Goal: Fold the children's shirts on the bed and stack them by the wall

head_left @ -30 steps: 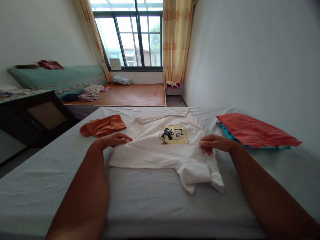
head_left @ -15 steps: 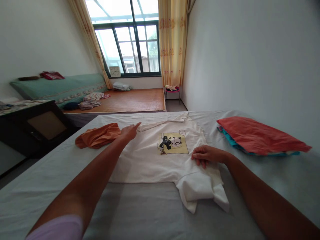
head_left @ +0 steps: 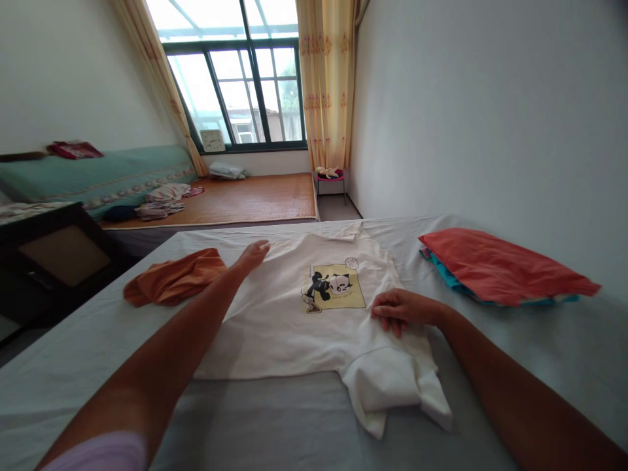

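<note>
A white T-shirt (head_left: 275, 320) with a yellow cartoon print lies spread on the grey bed (head_left: 73, 366), one sleeve folded in at the near right. My left hand (head_left: 251, 254) reaches far across to the shirt's upper left edge, fingers extended flat on the cloth. My right hand (head_left: 397, 307) rests on the shirt's right side just right of the print, its fingers curled down and pressing the fabric.
A crumpled orange garment (head_left: 169, 281) lies left of the shirt. A folded stack with a red piece (head_left: 495, 265) on top sits at the right by the wall. Beyond the bed are a dark cabinet (head_left: 44, 252), a mat-covered bed (head_left: 245, 196) and a window.
My left hand has moved from the shirt's near left side up to its far left edge. My right hand slid slightly inward on the shirt. The camera has shifted forward.
</note>
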`<state>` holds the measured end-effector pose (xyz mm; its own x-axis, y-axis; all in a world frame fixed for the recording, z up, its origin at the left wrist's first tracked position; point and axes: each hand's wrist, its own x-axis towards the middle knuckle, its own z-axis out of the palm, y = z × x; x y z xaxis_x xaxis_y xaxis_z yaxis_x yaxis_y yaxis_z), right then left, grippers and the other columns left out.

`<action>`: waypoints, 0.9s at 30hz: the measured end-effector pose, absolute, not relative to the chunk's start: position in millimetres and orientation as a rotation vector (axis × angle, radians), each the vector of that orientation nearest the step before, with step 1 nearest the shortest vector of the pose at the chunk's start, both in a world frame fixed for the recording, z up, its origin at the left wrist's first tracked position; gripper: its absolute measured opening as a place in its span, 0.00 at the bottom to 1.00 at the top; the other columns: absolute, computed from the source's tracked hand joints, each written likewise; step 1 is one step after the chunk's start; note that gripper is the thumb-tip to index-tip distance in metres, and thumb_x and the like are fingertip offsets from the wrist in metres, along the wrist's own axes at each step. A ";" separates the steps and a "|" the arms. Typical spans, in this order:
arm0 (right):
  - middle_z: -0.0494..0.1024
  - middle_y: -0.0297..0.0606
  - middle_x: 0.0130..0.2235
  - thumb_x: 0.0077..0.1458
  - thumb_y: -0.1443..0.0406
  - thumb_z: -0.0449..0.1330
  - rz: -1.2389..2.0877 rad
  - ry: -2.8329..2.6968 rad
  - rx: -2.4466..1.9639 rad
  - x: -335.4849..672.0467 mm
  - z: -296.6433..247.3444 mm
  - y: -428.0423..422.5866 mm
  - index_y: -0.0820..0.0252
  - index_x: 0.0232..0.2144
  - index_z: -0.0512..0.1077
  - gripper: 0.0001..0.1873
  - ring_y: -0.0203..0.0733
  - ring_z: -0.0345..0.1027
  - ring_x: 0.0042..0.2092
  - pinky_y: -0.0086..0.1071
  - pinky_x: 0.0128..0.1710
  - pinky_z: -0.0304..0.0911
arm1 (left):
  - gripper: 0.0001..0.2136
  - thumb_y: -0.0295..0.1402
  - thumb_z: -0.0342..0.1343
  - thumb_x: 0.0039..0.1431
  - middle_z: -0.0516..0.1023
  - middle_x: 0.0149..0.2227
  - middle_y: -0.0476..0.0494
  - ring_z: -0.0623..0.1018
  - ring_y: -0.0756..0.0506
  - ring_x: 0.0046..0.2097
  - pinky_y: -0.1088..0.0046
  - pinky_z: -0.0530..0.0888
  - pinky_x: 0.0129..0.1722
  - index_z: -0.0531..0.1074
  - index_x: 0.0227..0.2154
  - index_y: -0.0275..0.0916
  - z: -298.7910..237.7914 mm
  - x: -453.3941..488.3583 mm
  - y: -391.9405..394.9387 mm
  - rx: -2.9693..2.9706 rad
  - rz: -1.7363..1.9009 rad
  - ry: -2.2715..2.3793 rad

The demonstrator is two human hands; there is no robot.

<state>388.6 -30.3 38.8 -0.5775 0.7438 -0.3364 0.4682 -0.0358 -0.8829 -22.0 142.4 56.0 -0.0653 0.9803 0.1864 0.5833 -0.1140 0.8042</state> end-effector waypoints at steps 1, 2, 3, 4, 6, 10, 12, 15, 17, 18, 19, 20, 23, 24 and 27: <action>0.77 0.36 0.29 0.55 0.47 0.56 1.576 -2.000 -1.302 386.6 36.8 -29.8 0.62 0.36 0.70 0.23 0.33 0.68 0.22 0.25 0.20 0.60 | 0.24 0.50 0.53 0.55 0.75 0.52 0.37 0.72 0.38 0.55 0.61 0.67 0.56 0.74 0.48 0.38 51.0 -21.6 128.7 1.941 0.907 1.622; 0.77 0.36 0.29 0.56 0.48 0.55 1.462 -1.994 -1.310 384.3 34.2 -28.8 0.62 0.36 0.70 0.22 0.33 0.68 0.22 0.26 0.21 0.61 | 0.25 0.51 0.50 0.57 0.72 0.55 0.37 0.69 0.38 0.58 0.61 0.63 0.59 0.74 0.49 0.38 46.0 -22.7 113.6 2.141 0.727 1.544; 0.77 0.36 0.29 0.57 0.49 0.55 1.317 -1.977 -1.317 381.9 31.1 -27.4 0.62 0.37 0.71 0.21 0.34 0.68 0.23 0.27 0.23 0.62 | 0.27 0.52 0.47 0.59 0.69 0.59 0.38 0.65 0.38 0.61 0.61 0.60 0.61 0.72 0.52 0.39 41.1 -25.9 97.8 2.306 0.528 1.462; 0.77 0.37 0.31 0.57 0.51 0.54 1.156 -1.958 -1.320 379.6 27.6 -25.7 0.61 0.38 0.71 0.20 0.35 0.69 0.24 0.29 0.26 0.64 | 0.28 0.53 0.44 0.60 0.65 0.62 0.40 0.62 0.39 0.64 0.61 0.57 0.62 0.69 0.55 0.41 36.5 -31.3 82.1 2.433 0.333 1.401; 0.79 0.40 0.35 0.58 0.55 0.52 0.830 -1.951 -1.330 376.7 20.2 -21.7 0.60 0.40 0.72 0.17 0.39 0.72 0.32 0.34 0.35 0.67 | 0.29 0.53 0.40 0.62 0.58 0.65 0.42 0.57 0.40 0.66 0.60 0.55 0.63 0.62 0.61 0.44 27.9 -47.9 54.3 2.537 0.087 1.405; 0.77 0.42 0.49 0.58 0.58 0.51 0.355 -2.162 -1.371 381.2 6.0 -15.0 0.56 0.45 0.75 0.18 0.48 0.67 0.51 0.44 0.53 0.61 | 0.28 0.50 0.36 0.65 0.54 0.67 0.44 0.54 0.42 0.67 0.60 0.54 0.64 0.56 0.64 0.45 13.1 -91.2 25.2 2.536 0.070 1.728; 0.72 0.40 0.56 0.59 0.56 0.50 0.230 -2.256 -1.457 388.0 -0.3 -12.2 0.53 0.50 0.73 0.21 0.51 0.61 0.58 0.48 0.56 0.58 | 0.28 0.48 0.35 0.65 0.56 0.66 0.44 0.56 0.43 0.66 0.62 0.54 0.64 0.58 0.63 0.44 6.5 -108.0 21.9 2.514 0.129 1.850; 0.66 0.36 0.61 0.61 0.54 0.47 0.108 -2.294 -1.647 401.3 -8.7 -7.3 0.50 0.56 0.68 0.24 0.51 0.55 0.62 0.51 0.57 0.55 | 0.27 0.47 0.36 0.65 0.60 0.65 0.44 0.59 0.43 0.65 0.64 0.55 0.64 0.61 0.62 0.43 -1.1 -119.1 21.2 2.517 0.214 1.916; 0.64 0.36 0.62 0.62 0.53 0.45 0.039 -2.276 -1.746 410.9 -13.2 -4.0 0.51 0.58 0.66 0.26 0.49 0.55 0.62 0.48 0.59 0.54 | 0.26 0.47 0.37 0.65 0.62 0.64 0.44 0.60 0.43 0.65 0.64 0.56 0.63 0.63 0.61 0.43 -4.1 -119.2 20.5 2.533 0.262 1.916; 0.64 0.37 0.62 0.62 0.53 0.45 0.009 -2.258 -1.784 415.4 -15.0 -2.8 0.53 0.59 0.65 0.26 0.48 0.56 0.62 0.47 0.60 0.53 | 0.26 0.46 0.37 0.65 0.62 0.63 0.45 0.61 0.43 0.64 0.64 0.57 0.63 0.63 0.61 0.44 -5.1 -118.3 19.9 2.538 0.284 1.920; 0.64 0.37 0.62 0.63 0.53 0.45 -0.016 -2.241 -1.809 419.3 -16.2 -2.0 0.54 0.59 0.65 0.27 0.48 0.56 0.62 0.46 0.61 0.52 | 0.26 0.46 0.37 0.65 0.63 0.63 0.45 0.61 0.43 0.64 0.63 0.58 0.63 0.63 0.60 0.44 -5.7 -117.3 19.2 2.539 0.302 1.929; 0.65 0.38 0.62 0.63 0.54 0.44 -0.034 -2.228 -1.822 422.5 -16.7 -1.7 0.55 0.59 0.65 0.26 0.47 0.57 0.62 0.45 0.61 0.52 | 0.25 0.45 0.37 0.65 0.63 0.63 0.45 0.62 0.43 0.64 0.63 0.58 0.62 0.63 0.60 0.44 -6.1 -116.4 18.4 2.538 0.317 1.939; 0.68 0.40 0.59 0.62 0.57 0.45 -0.102 -2.199 -1.805 424.7 -13.6 -3.5 0.57 0.56 0.68 0.24 0.47 0.59 0.60 0.43 0.61 0.54 | 0.25 0.45 0.37 0.65 0.63 0.63 0.45 0.62 0.43 0.64 0.63 0.58 0.62 0.64 0.60 0.45 -5.8 -115.2 16.3 2.526 0.328 1.957; 0.69 0.41 0.59 0.62 0.59 0.46 -0.131 -2.194 -1.771 422.7 -11.3 -4.7 0.57 0.56 0.68 0.24 0.47 0.59 0.60 0.43 0.60 0.54 | 0.25 0.45 0.37 0.65 0.63 0.63 0.45 0.61 0.44 0.64 0.63 0.58 0.62 0.64 0.60 0.44 -5.3 -115.2 15.6 2.524 0.324 1.952; 0.67 0.41 0.60 0.61 0.59 0.48 -0.108 -2.263 -1.572 410.0 -4.5 -8.9 0.55 0.58 0.66 0.24 0.47 0.57 0.62 0.44 0.60 0.56 | 0.25 0.44 0.37 0.65 0.63 0.63 0.45 0.61 0.44 0.64 0.63 0.57 0.63 0.64 0.60 0.44 -3.6 -115.5 13.7 2.518 0.328 1.928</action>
